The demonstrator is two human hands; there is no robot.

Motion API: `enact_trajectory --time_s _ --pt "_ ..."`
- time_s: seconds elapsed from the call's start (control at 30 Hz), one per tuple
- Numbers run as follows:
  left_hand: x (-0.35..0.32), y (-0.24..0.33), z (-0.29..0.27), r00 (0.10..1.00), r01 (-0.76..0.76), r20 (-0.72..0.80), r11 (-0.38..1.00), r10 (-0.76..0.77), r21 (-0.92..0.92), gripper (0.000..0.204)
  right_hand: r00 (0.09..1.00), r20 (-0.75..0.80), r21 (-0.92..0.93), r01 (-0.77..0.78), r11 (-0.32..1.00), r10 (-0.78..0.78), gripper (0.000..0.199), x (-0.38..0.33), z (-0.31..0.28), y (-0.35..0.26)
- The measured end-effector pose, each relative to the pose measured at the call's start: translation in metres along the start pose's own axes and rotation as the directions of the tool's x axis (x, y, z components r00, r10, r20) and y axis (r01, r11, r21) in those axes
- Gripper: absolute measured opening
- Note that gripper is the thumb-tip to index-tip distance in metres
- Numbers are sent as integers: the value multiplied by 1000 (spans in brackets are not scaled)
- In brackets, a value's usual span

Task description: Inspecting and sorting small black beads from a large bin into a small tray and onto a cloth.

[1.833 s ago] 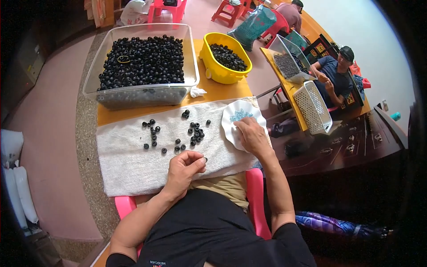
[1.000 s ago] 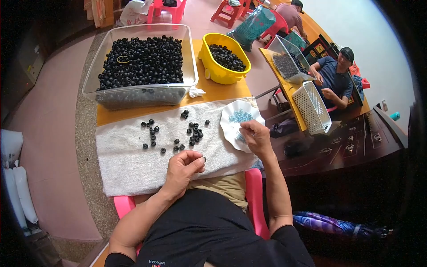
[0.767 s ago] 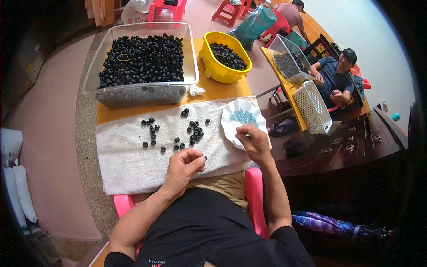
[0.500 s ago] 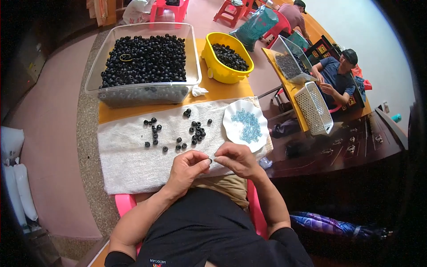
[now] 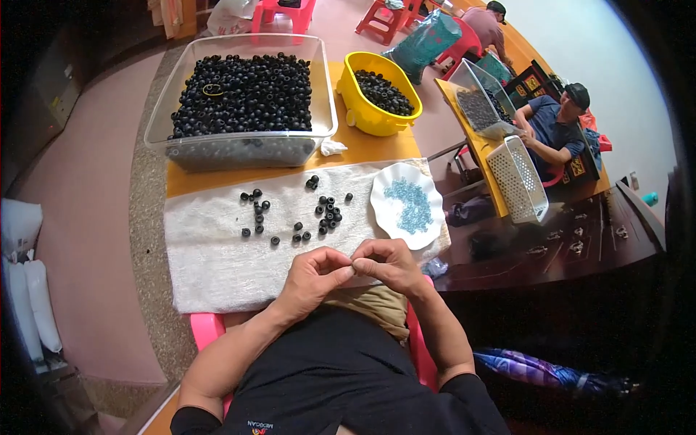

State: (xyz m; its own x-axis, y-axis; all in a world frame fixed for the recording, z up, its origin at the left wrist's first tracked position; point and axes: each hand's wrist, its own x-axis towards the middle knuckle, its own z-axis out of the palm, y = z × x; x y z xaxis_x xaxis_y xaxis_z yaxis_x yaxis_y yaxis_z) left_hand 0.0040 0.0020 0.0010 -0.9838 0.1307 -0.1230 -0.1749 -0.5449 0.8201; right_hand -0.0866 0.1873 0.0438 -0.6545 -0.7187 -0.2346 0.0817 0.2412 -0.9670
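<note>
A person seated in a pink chair [image 5: 208, 330] brought both hands together above the near edge of a white towel spread over a wooden worktop [image 5: 371, 150]. The left hand [image 5: 319, 275] was drawn into a pinch and appeared to grasp a small dark bead [image 5: 353, 263], nearly covered by the fingers; the right hand [image 5: 388, 267] met it fingertip to fingertip, though whether it gripped anything could not be told. Beyond them, loose black beads [image 5: 330, 216] lay scattered on the towel [image 5: 225, 279], some bunched and others apart. To the right, a scalloped white plate [image 5: 379, 206] held pale blue beads [image 5: 409, 205]. At the back stood a clear plastic tub [image 5: 325, 94] heaped with black beads, a thin yellowish ring [image 5: 213, 90] lying on top, and beside it a yellow tub [image 5: 362, 114], also stocked with black beads. A crumpled white tissue [image 5: 333, 148] sat near the clear tub's corner. At right, a co-worker [image 5: 554, 130] in a dark cap sat behind a white perforated basket [image 5: 518, 177].
</note>
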Motion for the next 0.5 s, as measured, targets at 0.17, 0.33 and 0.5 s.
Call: enact_trajectory --time_s 0.17,0.33,0.5 --pt "2 -5 0 1000 -28 -11 999 28 -23 14 995 -25 -172 90 981 -95 17 -1 -3 7" --pt "0 -2 1 999 -29 -16 998 28 -47 12 997 45 -151 65 986 -58 18 0 -5 0" --pt "2 -3 -1 999 -38 -19 997 37 -67 11 991 27 -284 135 949 -133 17 -1 1 -5"
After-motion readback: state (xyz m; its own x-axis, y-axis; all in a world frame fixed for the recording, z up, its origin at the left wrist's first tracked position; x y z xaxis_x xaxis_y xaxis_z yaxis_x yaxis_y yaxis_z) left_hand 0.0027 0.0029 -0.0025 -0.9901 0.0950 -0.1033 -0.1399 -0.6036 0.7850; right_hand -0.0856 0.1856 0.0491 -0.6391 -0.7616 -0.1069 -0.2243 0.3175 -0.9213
